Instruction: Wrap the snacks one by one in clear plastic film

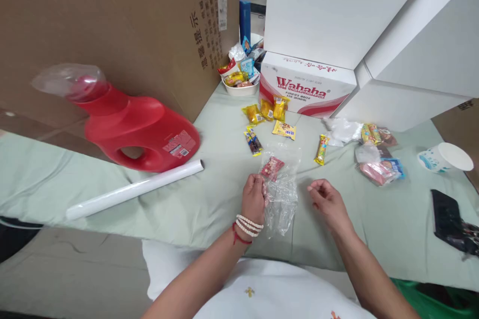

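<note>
My left hand is closed on the left edge of a clear plastic bag. A small red packet shows in the upper part of the bag, just beyond my fingers. To the right of the bag, my right hand hovers with its fingers curled together, apart from the bag; nothing shows in them. Beyond the bag are yellow-wrapped snacks, a flat pale-yellow packet and dark stick snacks with yellow ends. One yellow stick snack sits beyond my right hand.
A red jug and a white roll are on the left. Behind stand a snack-filled bowl and a Wahaha carton. More packets, a paper cup and a black phone-like object occupy the right.
</note>
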Action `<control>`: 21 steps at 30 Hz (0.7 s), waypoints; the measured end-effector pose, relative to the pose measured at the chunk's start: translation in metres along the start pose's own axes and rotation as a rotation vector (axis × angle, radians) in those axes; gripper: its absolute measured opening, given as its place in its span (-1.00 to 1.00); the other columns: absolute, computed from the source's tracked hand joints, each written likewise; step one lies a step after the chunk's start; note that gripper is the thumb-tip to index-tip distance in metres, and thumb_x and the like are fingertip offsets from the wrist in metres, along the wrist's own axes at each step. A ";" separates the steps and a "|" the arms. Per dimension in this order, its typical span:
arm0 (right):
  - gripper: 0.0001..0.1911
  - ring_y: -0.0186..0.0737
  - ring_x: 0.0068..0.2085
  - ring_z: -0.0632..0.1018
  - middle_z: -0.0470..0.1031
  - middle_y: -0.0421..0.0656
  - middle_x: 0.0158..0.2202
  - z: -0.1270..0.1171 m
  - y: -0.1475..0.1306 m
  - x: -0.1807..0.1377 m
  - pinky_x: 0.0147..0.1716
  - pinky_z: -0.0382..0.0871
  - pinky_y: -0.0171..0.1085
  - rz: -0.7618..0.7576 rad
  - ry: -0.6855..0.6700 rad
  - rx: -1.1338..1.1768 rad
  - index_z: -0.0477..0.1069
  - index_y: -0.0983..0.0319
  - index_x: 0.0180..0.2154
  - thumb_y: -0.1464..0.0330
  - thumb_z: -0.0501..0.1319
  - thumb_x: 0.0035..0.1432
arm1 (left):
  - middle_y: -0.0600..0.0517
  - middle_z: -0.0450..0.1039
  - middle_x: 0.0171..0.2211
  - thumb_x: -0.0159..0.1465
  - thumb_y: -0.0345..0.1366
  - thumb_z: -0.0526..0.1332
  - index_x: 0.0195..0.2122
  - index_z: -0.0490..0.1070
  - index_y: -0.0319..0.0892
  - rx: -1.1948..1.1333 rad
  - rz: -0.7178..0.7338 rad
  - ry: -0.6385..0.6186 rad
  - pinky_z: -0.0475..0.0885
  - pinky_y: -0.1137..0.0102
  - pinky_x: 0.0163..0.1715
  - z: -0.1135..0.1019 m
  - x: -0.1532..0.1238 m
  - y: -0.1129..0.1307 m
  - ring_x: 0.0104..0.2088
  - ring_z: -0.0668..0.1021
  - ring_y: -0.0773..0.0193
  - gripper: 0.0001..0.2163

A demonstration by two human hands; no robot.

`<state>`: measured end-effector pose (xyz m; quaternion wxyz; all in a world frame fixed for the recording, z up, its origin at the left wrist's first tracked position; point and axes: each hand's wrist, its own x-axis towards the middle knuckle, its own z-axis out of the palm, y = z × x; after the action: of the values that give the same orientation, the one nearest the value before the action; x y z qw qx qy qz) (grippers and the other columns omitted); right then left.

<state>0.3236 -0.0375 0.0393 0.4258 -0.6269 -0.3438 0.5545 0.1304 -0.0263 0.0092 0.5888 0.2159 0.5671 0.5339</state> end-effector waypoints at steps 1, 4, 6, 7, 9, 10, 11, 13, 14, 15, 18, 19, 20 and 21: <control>-0.50 -0.41 -0.55 0.23 0.27 -0.33 -0.54 0.003 -0.001 -0.002 -0.63 0.14 -0.42 -0.051 0.033 -0.019 0.39 0.19 -0.36 -0.05 0.48 -0.06 | 0.25 0.07 -0.62 0.32 0.08 0.17 -0.39 0.19 -0.07 0.005 0.007 -0.008 0.06 0.48 -0.69 0.002 -0.003 -0.001 -0.68 0.15 0.41 -0.65; -0.53 -0.32 -0.48 0.33 0.36 -0.26 -0.46 0.028 -0.002 -0.009 -0.61 0.22 -0.38 -0.066 -0.101 -0.056 0.42 0.17 -0.30 -0.10 0.34 0.10 | 0.24 0.15 -0.64 0.37 0.10 0.10 -0.36 0.22 -0.06 0.123 0.109 -0.072 0.16 0.45 -0.65 0.008 -0.016 -0.005 -0.67 0.23 0.37 -0.65; -0.52 -0.26 -0.40 0.39 0.42 -0.21 -0.41 0.049 -0.001 -0.012 -0.55 0.30 -0.35 -0.071 -0.195 -0.060 0.44 0.18 -0.29 -0.11 0.33 0.11 | 0.19 0.26 -0.59 0.40 0.08 0.08 -0.35 0.26 -0.08 0.273 0.251 -0.093 0.26 0.42 -0.54 0.010 -0.021 -0.006 -0.59 0.34 0.34 -0.66; -0.52 -0.25 -0.39 0.39 0.41 -0.22 -0.41 0.057 0.001 -0.012 -0.52 0.32 -0.34 -0.087 -0.208 -0.054 0.44 0.18 -0.31 -0.10 0.34 0.10 | 0.16 0.30 -0.55 0.40 0.06 0.07 -0.35 0.27 -0.09 0.337 0.313 -0.082 0.28 0.41 -0.48 0.010 -0.022 -0.007 -0.54 0.38 0.32 -0.66; -0.54 -0.28 -0.42 0.35 0.35 -0.25 -0.46 0.067 0.004 -0.010 -0.47 0.32 -0.33 -0.115 -0.194 -0.026 0.41 0.19 -0.39 -0.08 0.36 0.09 | 0.13 0.32 -0.51 0.40 0.04 0.08 -0.37 0.28 -0.10 0.386 0.365 -0.025 0.29 0.40 -0.42 0.006 -0.020 -0.006 -0.48 0.39 0.31 -0.66; -0.54 -0.30 -0.43 0.33 0.32 -0.27 -0.48 0.067 0.005 -0.009 -0.45 0.32 -0.33 -0.111 -0.192 -0.006 0.41 0.19 -0.42 -0.07 0.37 0.08 | 0.14 0.30 -0.51 0.40 0.04 0.07 -0.38 0.27 -0.09 0.379 0.352 0.003 0.28 0.41 -0.43 0.003 -0.018 -0.006 -0.48 0.37 0.31 -0.66; -0.54 -0.31 -0.43 0.33 0.31 -0.27 -0.49 0.066 0.006 -0.008 -0.43 0.33 -0.33 -0.088 -0.200 0.019 0.41 0.20 -0.43 -0.06 0.39 0.07 | 0.16 0.27 -0.53 0.40 0.04 0.07 -0.39 0.25 -0.09 0.357 0.320 0.024 0.27 0.41 -0.45 -0.001 -0.015 -0.005 -0.51 0.34 0.31 -0.66; -0.55 -0.30 -0.41 0.34 0.34 -0.25 -0.47 0.058 0.005 -0.007 -0.39 0.35 -0.32 -0.010 -0.239 0.082 0.43 0.20 -0.44 -0.03 0.43 0.01 | 0.21 0.18 -0.59 0.39 0.05 0.06 -0.38 0.23 -0.07 0.305 0.237 0.045 0.23 0.42 -0.51 -0.008 -0.008 -0.005 -0.57 0.27 0.33 -0.67; -0.55 -0.29 -0.38 0.36 0.37 -0.24 -0.45 0.053 0.003 -0.007 -0.37 0.37 -0.32 0.035 -0.263 0.114 0.44 0.20 -0.45 -0.02 0.46 -0.02 | 0.22 0.15 -0.62 0.38 0.06 0.07 -0.37 0.23 -0.07 0.288 0.205 0.046 0.22 0.42 -0.52 -0.012 -0.006 -0.005 -0.59 0.26 0.32 -0.68; -0.56 -0.28 -0.36 0.38 0.40 -0.22 -0.42 0.049 0.002 -0.007 -0.34 0.39 -0.31 0.078 -0.280 0.147 0.45 0.21 -0.45 0.00 0.48 -0.05 | 0.23 0.14 -0.63 0.38 0.05 0.07 -0.37 0.23 -0.06 0.283 0.189 0.046 0.23 0.42 -0.51 -0.015 -0.004 -0.005 -0.60 0.26 0.32 -0.68; -0.56 -0.24 -0.30 0.43 0.46 -0.17 -0.33 0.041 -0.001 -0.010 -0.26 0.43 -0.26 0.155 -0.312 0.213 0.45 0.21 -0.45 0.02 0.51 -0.08 | 0.16 0.26 -0.56 0.38 -0.01 0.08 -0.40 0.24 -0.08 0.311 0.223 0.059 0.28 0.40 -0.43 -0.018 -0.002 -0.006 -0.51 0.36 0.30 -0.70; -0.57 -0.24 -0.30 0.44 0.46 -0.17 -0.33 0.040 0.000 -0.011 -0.25 0.43 -0.24 0.147 -0.317 0.199 0.45 0.21 -0.45 0.02 0.50 -0.07 | 0.13 0.28 -0.54 0.38 -0.03 0.08 -0.41 0.25 -0.08 0.318 0.235 0.068 0.29 0.40 -0.41 -0.018 -0.002 -0.007 -0.49 0.37 0.29 -0.71; -0.57 -0.24 -0.31 0.43 0.45 -0.17 -0.35 0.041 0.001 -0.013 -0.25 0.41 -0.24 0.115 -0.319 0.160 0.44 0.21 -0.46 0.01 0.47 -0.03 | 0.12 0.29 -0.52 0.38 -0.06 0.07 -0.42 0.24 -0.08 0.319 0.234 0.078 0.29 0.40 -0.42 -0.018 -0.002 -0.008 -0.48 0.36 0.29 -0.72; -0.57 -0.25 -0.33 0.41 0.43 -0.18 -0.38 0.044 0.003 -0.015 -0.27 0.38 -0.26 0.058 -0.318 0.097 0.43 0.21 -0.46 0.00 0.44 0.02 | 0.11 0.30 -0.52 0.38 -0.09 0.06 -0.42 0.24 -0.08 0.315 0.226 0.090 0.29 0.39 -0.44 -0.018 -0.001 -0.009 -0.49 0.36 0.29 -0.73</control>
<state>0.2783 -0.0457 0.0412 0.3796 -0.5195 -0.3613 0.6749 0.1177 -0.0368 -0.0030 0.4582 0.3436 0.6415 0.5103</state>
